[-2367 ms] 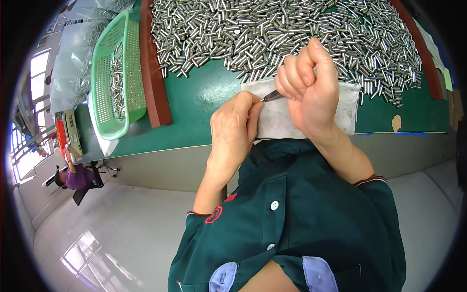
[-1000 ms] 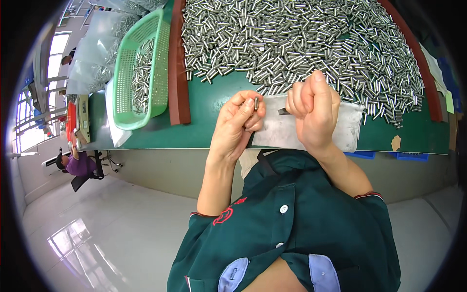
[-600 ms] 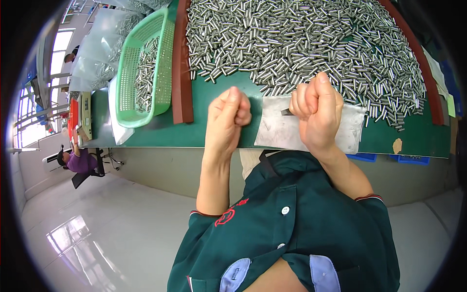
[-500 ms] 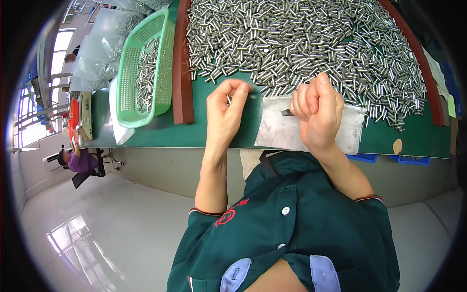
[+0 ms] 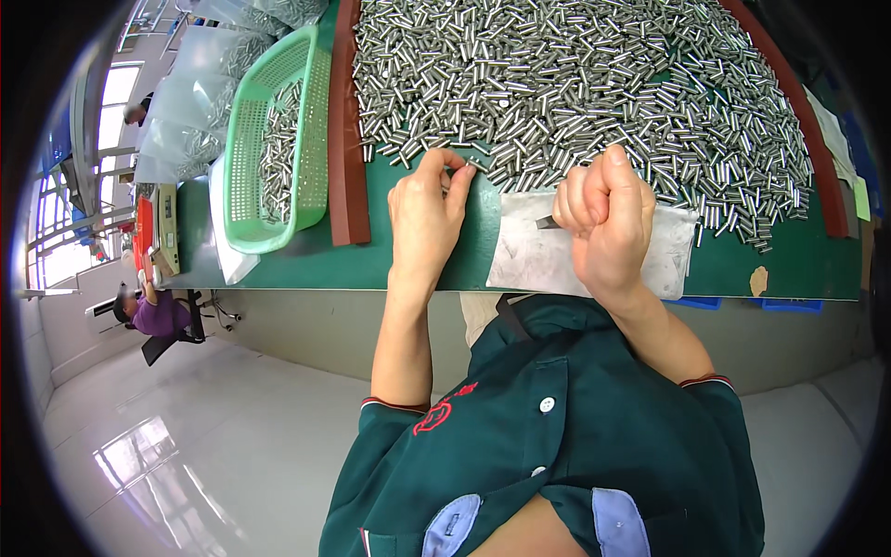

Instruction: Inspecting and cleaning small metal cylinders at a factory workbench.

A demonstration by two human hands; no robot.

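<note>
A wide heap of short, shiny metal pins [image 5: 575, 88] covers the green tabletop. At its near left edge my left hand [image 5: 425, 218] is curled, thumb and fingertips pinched at a metal pin [image 5: 475, 165]. Its inner fingers are partly hidden. Above a smudged white cloth [image 5: 529, 246], my right hand [image 5: 608, 218] is closed in a fist, thumb uppermost. From that fist a dark, flat, narrow tip [image 5: 548, 223] sticks out to the left. The rest of this piece is hidden in the fingers, so its kind cannot be told.
Brown-red rails [image 5: 345, 139] border the heap left and right. Beyond the left rail stand a green basket [image 5: 243, 176] with pins in it and clear plastic bags [image 5: 181, 121] of pins. A seated person in purple [image 5: 160, 314] is at the far left.
My left hand has shifted slightly left, and its fingertips now meet a pin at the heap's edge. My right hand stays nearly still, the dark tip still in it.
</note>
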